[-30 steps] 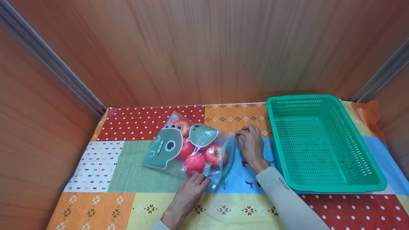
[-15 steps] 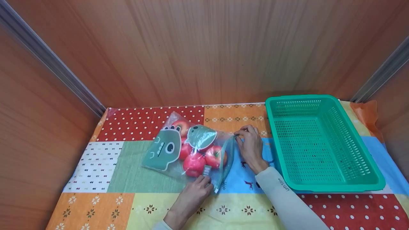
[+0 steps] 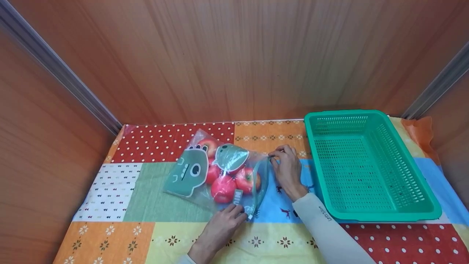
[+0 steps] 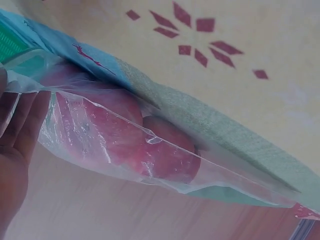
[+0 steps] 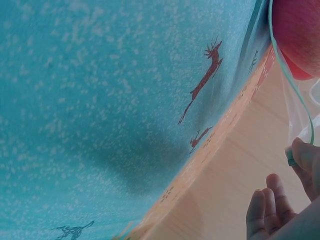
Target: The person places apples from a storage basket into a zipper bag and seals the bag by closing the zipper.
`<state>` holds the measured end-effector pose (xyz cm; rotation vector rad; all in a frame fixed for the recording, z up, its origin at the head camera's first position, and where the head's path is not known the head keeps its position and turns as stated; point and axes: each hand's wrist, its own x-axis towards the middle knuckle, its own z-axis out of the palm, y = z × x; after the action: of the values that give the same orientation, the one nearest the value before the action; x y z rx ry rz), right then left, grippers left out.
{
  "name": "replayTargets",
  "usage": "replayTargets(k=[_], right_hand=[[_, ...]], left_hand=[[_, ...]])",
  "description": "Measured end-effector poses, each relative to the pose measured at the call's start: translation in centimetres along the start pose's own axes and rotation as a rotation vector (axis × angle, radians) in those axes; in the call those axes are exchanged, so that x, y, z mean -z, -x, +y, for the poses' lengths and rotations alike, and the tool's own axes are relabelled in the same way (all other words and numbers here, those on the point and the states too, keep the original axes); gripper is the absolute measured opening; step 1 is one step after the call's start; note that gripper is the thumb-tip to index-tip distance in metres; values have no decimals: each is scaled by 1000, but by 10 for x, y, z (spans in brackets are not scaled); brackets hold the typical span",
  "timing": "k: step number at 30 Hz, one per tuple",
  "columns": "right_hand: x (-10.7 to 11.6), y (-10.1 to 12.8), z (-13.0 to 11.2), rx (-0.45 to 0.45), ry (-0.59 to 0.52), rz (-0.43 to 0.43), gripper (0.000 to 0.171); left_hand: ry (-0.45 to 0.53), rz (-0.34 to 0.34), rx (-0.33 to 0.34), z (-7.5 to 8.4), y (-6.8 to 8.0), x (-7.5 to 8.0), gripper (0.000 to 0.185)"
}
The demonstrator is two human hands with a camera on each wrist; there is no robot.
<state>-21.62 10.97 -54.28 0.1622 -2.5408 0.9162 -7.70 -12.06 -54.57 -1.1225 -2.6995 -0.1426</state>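
Left hand point(image 3: 224, 223) reaches in from the near edge, fingers pinching the near corner of the clear bag point(image 3: 220, 172). Right hand point(image 3: 287, 170), sleeved forearm angled in from the right, pinches the far end of the bag's opening. The bag of apples point(image 3: 234, 183) lies on the table point(image 3: 146, 198), left of both hands and the green basket point(image 3: 370, 168).

Red apples point(image 3: 234, 183), green-printed clear bag point(image 3: 190, 172), green basket point(image 3: 403, 212), patchwork patterned tablecloth point(image 3: 146, 198).
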Motion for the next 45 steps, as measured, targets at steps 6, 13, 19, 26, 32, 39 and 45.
replayTargets(k=[6,13,19,26,32,39,45], right_hand=[[1,2,1,-5,-6,3,6],[4,3,-1,-26,-24,7,6],[5,6,-3,-43,-45,12,6],[9,9,-3,-42,-68,27,7],[13,12,-3,-59,-91,31,8],[19,15,-2,-64,-99,38,7],[23,17,-3,-41,-95,75,7]], left_hand=[[178,121,123,-4,1,1,41],[309,325,244,-8,4,3,31],[360,491,321,-12,6,7,29],[425,562,398,-18,8,15,23],[437,620,440,-21,9,21,26],[464,668,476,-23,9,28,26],[487,724,475,-26,10,32,28]])
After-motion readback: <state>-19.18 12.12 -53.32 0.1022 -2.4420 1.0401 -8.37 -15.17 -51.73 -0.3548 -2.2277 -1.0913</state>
